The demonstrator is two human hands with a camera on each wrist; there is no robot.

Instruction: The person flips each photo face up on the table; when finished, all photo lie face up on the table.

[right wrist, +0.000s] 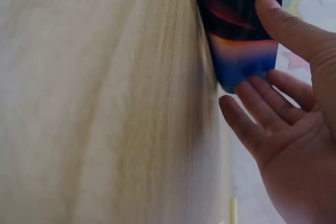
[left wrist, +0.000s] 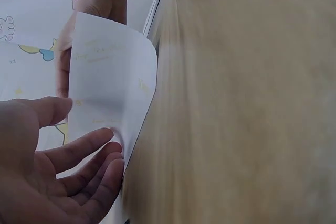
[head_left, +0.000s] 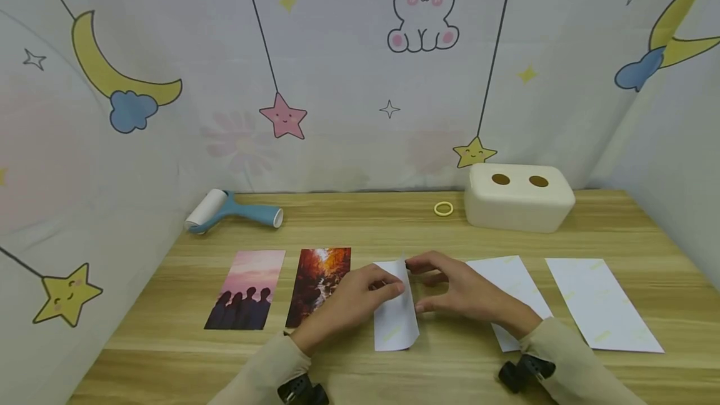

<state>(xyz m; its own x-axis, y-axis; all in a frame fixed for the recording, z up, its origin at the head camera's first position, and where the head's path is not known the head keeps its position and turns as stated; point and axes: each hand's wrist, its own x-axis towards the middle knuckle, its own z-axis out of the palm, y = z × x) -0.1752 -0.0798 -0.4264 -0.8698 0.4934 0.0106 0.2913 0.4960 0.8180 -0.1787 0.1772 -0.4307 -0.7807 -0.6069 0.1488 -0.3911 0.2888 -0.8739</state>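
A photo card stands half raised in the middle of the table, bent along its length. Its white back with faint yellow print faces my left hand; its dark picture side, with an orange and blue band, faces my right hand. My left thumb is at the raised edge, the fingertips against the white back. On the other side, my right thumb and fingertips lie at the picture face, palm open. Left of the card are an autumn stream photo, partly behind my left hand, and a pink sunset photo.
Two white cards lie to the right: one partly under my right forearm, another farther out. A blue-handled lint roller lies back left. A yellow ring and a cream box with two holes are back right.
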